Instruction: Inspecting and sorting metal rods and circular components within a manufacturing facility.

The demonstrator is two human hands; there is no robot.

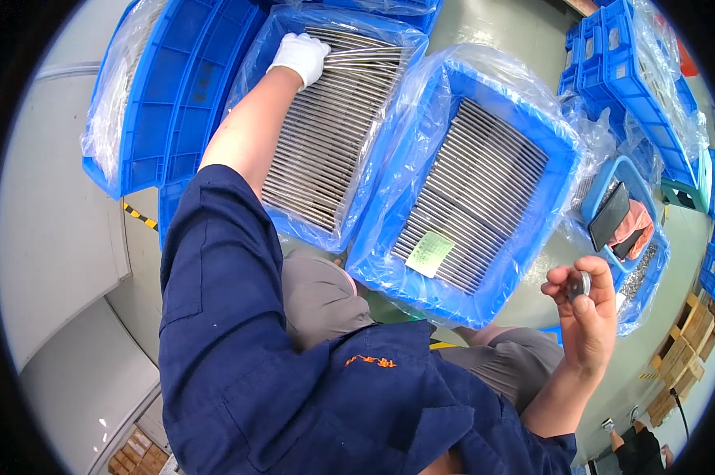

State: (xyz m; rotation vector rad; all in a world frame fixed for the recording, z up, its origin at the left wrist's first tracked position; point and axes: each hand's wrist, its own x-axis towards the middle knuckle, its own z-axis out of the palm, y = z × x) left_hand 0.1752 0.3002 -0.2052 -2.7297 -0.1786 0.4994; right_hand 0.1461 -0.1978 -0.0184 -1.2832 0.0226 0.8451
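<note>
The gloved left hand [300, 60] grips metal rods [369, 55] in 1 plastic-lined blue crate [306, 228]; the bare right hand [585, 305] pinches a round metal piece [579, 285]. A 2nd crate [561, 170], with a green note [429, 253], stands beside the 1st. On the grey floor [484, 24] are stacked crates [630, 71] and wooden pallets [686, 348].

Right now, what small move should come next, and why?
Perhaps ease the slanted metal rods slightly upward with the gloved left hand: it is at their ends, and they lie askew across the evenly laid row. The right hand looks less free, since it holds a small round metal piece.
</note>
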